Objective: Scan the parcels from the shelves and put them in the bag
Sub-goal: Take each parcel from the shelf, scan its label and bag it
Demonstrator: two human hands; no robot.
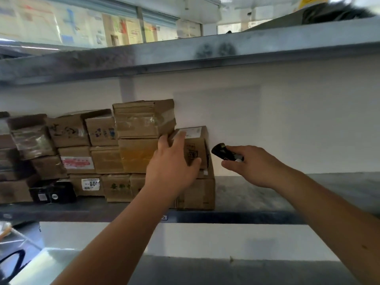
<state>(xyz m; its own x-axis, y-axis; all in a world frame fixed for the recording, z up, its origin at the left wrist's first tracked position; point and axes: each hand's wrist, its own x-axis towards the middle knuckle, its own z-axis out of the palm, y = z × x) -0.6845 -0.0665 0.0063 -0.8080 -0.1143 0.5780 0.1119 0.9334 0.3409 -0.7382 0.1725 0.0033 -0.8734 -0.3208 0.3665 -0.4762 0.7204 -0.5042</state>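
The left hand [171, 161] is gripping a small cardboard parcel [194, 146] with spread fingers; the right hand [254, 164] is clasping a black scanner [223, 152].

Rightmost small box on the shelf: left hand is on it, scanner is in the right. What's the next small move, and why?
Probably pull the small box out and turn its white label toward the scanner. The left hand already grips the box, and the right hand holds the scanner right beside it, though the label faces up, away from the scanner.
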